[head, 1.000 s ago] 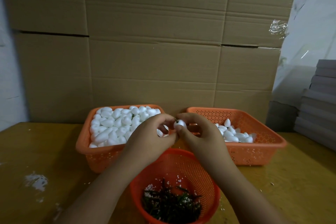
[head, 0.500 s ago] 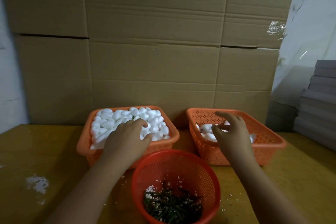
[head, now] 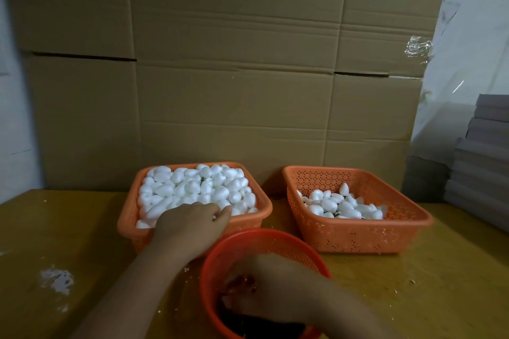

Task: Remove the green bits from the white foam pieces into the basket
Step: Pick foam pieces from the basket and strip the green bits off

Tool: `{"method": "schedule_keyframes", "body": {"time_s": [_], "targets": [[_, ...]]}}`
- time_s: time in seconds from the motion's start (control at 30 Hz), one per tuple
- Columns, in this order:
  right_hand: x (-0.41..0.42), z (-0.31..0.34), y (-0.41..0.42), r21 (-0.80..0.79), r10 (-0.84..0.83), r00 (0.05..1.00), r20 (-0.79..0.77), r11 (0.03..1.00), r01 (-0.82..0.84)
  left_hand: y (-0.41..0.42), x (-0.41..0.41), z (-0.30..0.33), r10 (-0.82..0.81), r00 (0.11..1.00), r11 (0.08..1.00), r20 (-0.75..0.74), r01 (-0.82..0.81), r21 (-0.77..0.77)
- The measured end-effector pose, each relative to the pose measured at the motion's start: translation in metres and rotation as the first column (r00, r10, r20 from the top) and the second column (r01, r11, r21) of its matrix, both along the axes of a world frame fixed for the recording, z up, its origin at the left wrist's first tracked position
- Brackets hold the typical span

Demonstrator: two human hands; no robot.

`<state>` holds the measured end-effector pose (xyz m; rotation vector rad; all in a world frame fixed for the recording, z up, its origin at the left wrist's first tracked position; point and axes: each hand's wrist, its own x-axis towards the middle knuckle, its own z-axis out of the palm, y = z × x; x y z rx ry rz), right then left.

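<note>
The left hand is curling its fingers among the white foam pieces, lying just beyond them; whether they're pinching one, I cannot tell. The right hand is dipping into the round basket, grip blurred.

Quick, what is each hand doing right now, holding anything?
Left hand: fingers curled down onto the foam pieces in the full basket; a grip cannot be told.
Right hand: reaching down inside the round basket; blurred, so cannot be told.
</note>
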<state>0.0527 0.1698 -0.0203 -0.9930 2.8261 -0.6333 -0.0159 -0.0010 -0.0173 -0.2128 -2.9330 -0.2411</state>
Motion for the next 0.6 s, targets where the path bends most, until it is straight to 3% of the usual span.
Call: {"method": "schedule_keyframes", "body": {"time_s": [0.1, 0.33, 0.6], "targets": [[0.002, -0.008, -0.006, 0.070, -0.016, 1.000, -0.006, 0.997, 0.016, 0.001, -0.001, 0.000, -0.031, 0.999, 0.998, -0.029, 0.030, -0.048], [0.002, -0.012, -0.006, 0.029, -0.067, 0.997, 0.030, 0.997, 0.066, 0.000, -0.005, -0.005, 0.004, 0.999, 0.999, -0.033, -0.002, 0.038], [0.003, -0.015, -0.007, 0.026, -0.065, 0.998, 0.014, 0.998, 0.065, 0.002, -0.003, -0.001, -0.013, 1.000, 1.000, 0.006, 0.013, 0.013]]}}
